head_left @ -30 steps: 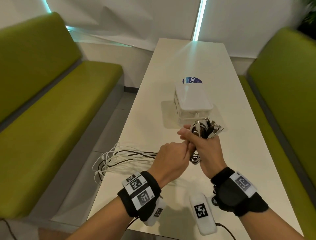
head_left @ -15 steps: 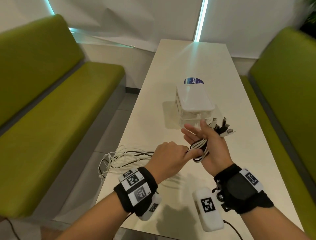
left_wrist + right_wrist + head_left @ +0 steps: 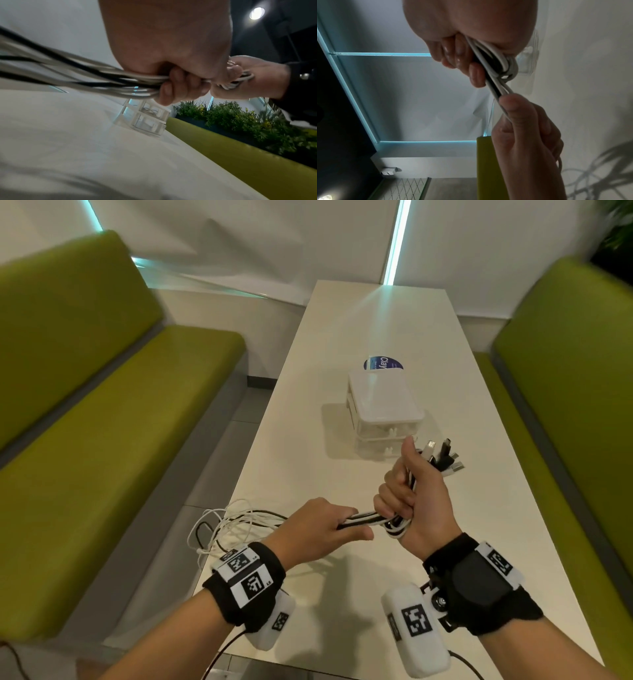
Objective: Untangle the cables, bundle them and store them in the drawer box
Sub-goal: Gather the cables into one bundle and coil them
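A bundle of black and white cables (image 3: 368,517) runs between my two hands above the white table (image 3: 342,594). My right hand (image 3: 409,494) grips the coiled part in its fist, and the plug ends (image 3: 442,457) stick out past the thumb. My left hand (image 3: 329,525) pinches the same strands just to the left. The loose cable tails (image 3: 236,522) trail to the table's left edge and hang over it. In the left wrist view the cables (image 3: 102,79) pass under my curled fingers (image 3: 175,88). The translucent drawer box (image 3: 383,412) stands just beyond my right hand, drawers closed.
A round blue sticker (image 3: 383,363) lies on the table behind the box. Green bench seats (image 3: 120,419) flank the table on both sides. A planter with green plants (image 3: 240,121) runs behind the right bench.
My right hand has closed from open fingers into a fist round the coil and risen a little. The left hand has drawn the strands out to the left.
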`<state>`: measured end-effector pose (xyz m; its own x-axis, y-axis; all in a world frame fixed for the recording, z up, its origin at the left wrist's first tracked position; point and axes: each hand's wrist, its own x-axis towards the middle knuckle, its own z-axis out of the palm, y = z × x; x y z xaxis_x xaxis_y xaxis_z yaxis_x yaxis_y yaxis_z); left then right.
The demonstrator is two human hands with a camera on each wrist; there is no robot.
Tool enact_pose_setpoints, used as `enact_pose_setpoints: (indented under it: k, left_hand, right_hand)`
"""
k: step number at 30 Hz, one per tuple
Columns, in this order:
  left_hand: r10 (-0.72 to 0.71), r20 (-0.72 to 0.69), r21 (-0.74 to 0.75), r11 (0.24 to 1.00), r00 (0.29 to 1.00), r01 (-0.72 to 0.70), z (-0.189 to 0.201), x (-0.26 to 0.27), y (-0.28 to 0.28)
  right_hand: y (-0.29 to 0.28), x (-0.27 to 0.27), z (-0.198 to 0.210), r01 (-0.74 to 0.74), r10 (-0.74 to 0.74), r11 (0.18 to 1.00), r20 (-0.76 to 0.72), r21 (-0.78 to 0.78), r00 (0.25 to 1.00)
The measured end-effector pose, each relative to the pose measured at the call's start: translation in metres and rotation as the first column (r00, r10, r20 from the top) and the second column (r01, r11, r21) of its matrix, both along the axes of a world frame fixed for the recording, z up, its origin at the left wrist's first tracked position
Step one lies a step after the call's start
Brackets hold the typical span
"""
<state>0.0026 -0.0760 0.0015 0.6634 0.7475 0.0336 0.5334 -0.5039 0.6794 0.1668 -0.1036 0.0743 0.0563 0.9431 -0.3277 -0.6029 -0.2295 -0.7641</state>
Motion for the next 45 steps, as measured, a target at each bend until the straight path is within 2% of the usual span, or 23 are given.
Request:
enact_pose_setpoints:
  k: [4,7,10,14,17,20,22,26,29,31,34,39,45]
  left_hand:
    - [-0.034,-0.059,-0.019,0.999,0.998,0.033,0.002,-0.007,-0.001]
    - [-0.079,-0.118,-0.154,0.986,0.990,0.060,0.007,-0.015,0.004]
    - [-0.071,-0.117,-0.286,0.958,0.991,0.035,0.016,-0.020,0.015]
    - [-0.068,-0.140,-0.221,0.975,0.988,0.035,0.023,-0.016,0.010]
    - [-0.080,-0.198,-0.185,0.982,0.977,0.043,0.021,-0.015,0.006]
    - [-0.142,-0.275,-0.218,0.973,0.951,0.082,0.022,-0.023,0.011]
    - [-0.123,-0.294,-0.262,0.964,0.948,0.044,0.024,-0.031,0.015]
    - [-0.064,-0.353,-0.239,0.971,0.933,-0.024,0.030,-0.039,0.022]
    - [-0.087,-0.342,-0.121,0.991,0.936,0.047,0.034,-0.036,0.019]
    - [-0.098,-0.308,-0.089,0.993,0.946,0.074,0.037,-0.031,0.015]
    - [-0.088,-0.292,-0.037,0.996,0.952,0.080,0.041,-0.025,0.008]
    - [-0.071,-0.357,0.074,0.992,0.931,0.104,0.047,-0.018,0.009]
    - [-0.046,-0.378,0.090,0.992,0.925,0.086,0.047,-0.017,0.011]
  right_hand:
    - [-0.002,0.004,-0.001,-0.033,0.034,0.999,0.080,-0.011,0.996]
    - [-0.004,0.008,-0.003,-0.039,0.044,0.998,0.106,-0.049,0.993]
    - [-0.004,0.008,-0.003,-0.045,0.054,0.996,0.124,-0.074,0.991]
    - [-0.003,0.010,-0.002,-0.056,0.054,0.998,0.275,0.000,0.960]
    - [-0.005,0.007,-0.007,-0.138,0.092,0.988,0.469,0.064,0.878]
    - [-0.008,0.009,-0.011,-0.185,0.120,0.981,0.559,0.061,0.820]
    - [-0.009,0.012,-0.011,-0.201,0.132,0.979,0.632,0.037,0.763]
    - [-0.010,0.015,-0.006,-0.253,0.167,0.967,0.792,-0.017,0.588]
    - [-0.011,0.009,-0.005,-0.316,0.109,0.948,0.898,0.035,0.426]
    - [-0.012,0.004,-0.005,-0.353,0.127,0.935,0.909,0.024,0.397]
    - [-0.011,0.005,-0.006,-0.429,0.204,0.903,0.888,-0.008,0.413]
    - [-0.014,0.001,-0.005,-0.577,0.364,0.812,0.846,-0.083,0.390]
    - [-0.010,-0.003,-0.013,-0.603,0.411,0.789,0.829,-0.117,0.378]
